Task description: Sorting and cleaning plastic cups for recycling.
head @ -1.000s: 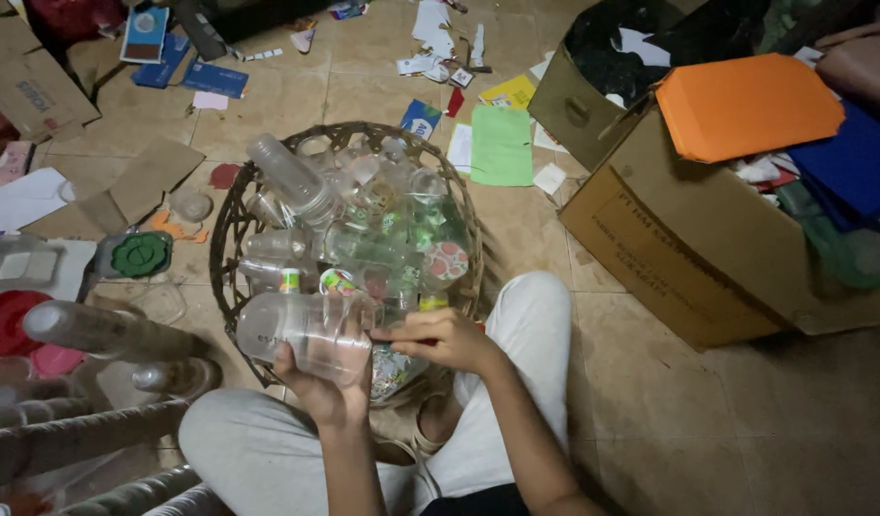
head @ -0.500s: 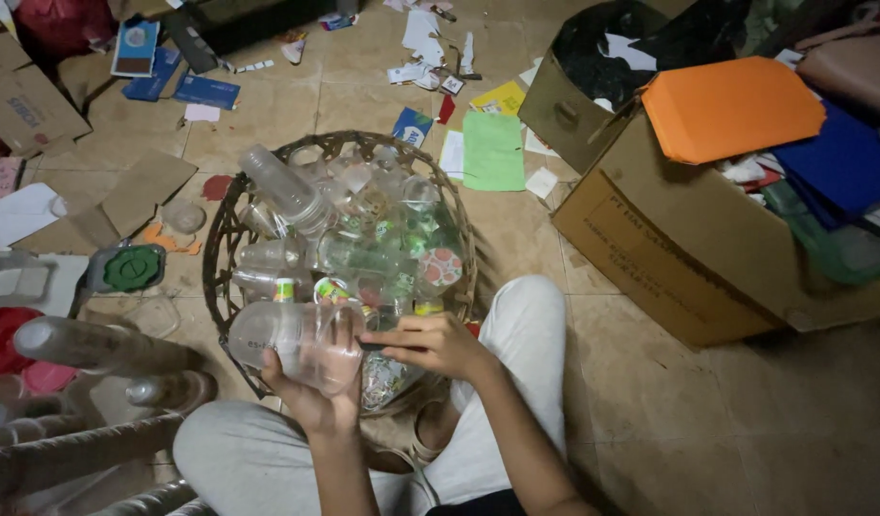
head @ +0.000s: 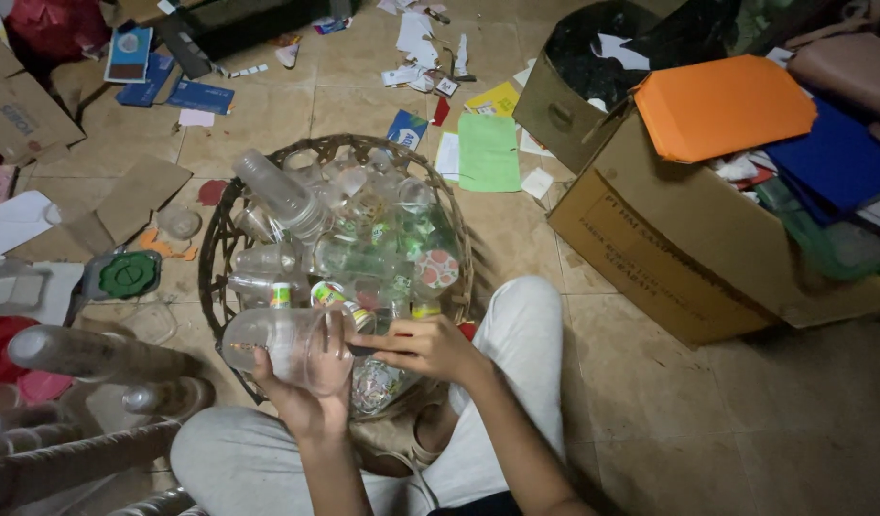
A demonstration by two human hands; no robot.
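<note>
My left hand (head: 304, 397) grips a clear plastic bottle (head: 279, 344) lying sideways over the near rim of a round wicker basket (head: 215, 253). My right hand (head: 423, 348) is at the bottle's right end, fingers pinched on its neck or cap. The basket is piled with several clear plastic bottles and cups (head: 349, 244), some with coloured labels. I sit on the floor with my knees in pale trousers (head: 516, 344) on either side of the basket.
A large cardboard box (head: 669, 239) with orange and blue folders stands at the right, a smaller box (head: 564, 105) behind it. Papers, flattened cardboard (head: 124, 196) and lids litter the tiled floor. Plastic bottles (head: 86, 352) lie at the lower left.
The bottle and both hands stay at the basket's near rim. My right hand has shifted slightly at the bottle's end. The view has tilted a little.
</note>
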